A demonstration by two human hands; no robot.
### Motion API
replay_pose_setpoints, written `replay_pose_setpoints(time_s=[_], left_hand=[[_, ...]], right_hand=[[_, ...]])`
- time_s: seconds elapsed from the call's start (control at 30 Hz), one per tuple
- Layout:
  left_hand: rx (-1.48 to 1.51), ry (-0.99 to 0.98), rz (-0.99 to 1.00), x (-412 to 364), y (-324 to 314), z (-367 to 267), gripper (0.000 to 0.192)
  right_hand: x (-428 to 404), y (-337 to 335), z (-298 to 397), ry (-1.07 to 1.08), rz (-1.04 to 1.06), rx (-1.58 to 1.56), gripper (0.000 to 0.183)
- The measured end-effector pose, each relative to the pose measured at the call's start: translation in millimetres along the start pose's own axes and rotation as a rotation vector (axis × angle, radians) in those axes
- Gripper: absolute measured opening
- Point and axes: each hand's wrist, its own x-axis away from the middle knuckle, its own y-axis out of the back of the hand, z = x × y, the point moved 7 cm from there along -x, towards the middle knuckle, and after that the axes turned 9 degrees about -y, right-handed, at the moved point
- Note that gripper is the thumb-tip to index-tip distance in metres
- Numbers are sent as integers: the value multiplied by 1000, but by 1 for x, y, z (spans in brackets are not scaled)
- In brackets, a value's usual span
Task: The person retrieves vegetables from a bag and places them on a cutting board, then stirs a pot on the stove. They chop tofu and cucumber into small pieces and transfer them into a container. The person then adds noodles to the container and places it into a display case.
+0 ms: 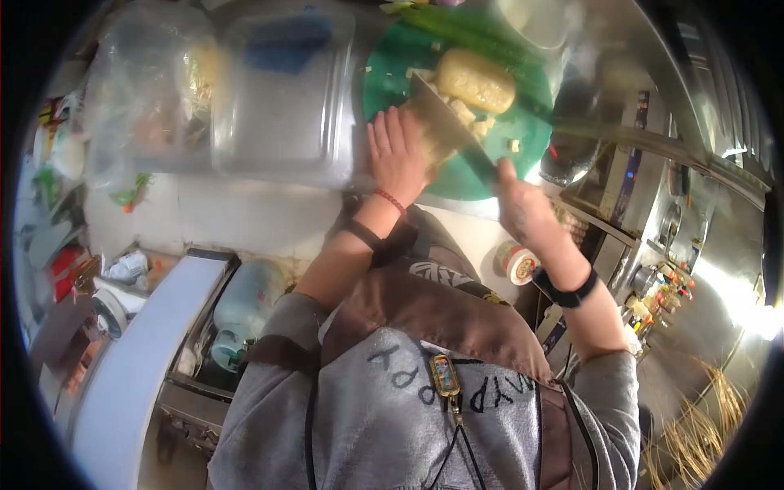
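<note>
A round green cutting board lies before me. On it my left hand rests flat, fingers extended, against a pale yellowish slab of food. My right hand is closed around the handle of a broad-bladed kitchen knife. The blade slants across the board, along the slab's far right side. Small cut pieces lie just beyond the blade, and one cube sits apart to the right. Behind them is a larger yellowish block. Long green stalks, blurred, lie across the board's far part.
Left of the board stands a clear plastic container with a blue thing in it, beside a clear plastic bag. A pale bowl stands at the far right. A round tub is below my right forearm, a gas cylinder lower left.
</note>
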Motion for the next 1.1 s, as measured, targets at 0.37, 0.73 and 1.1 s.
replay_pose_setpoints(time_s=[0.37,0.73,1.1], left_hand=[[272,-39,-40,-31,-9,-4,109],[321,-55,51,-27,1,-6,107],[409,-352,-120,-12,-10,21,45]], right_hand=[[-10,50,2,40,-129,-48,31],[-59,-40,-12,-8,-131,-15,32],[-27,-55,-5,-74,-31,-17,25]])
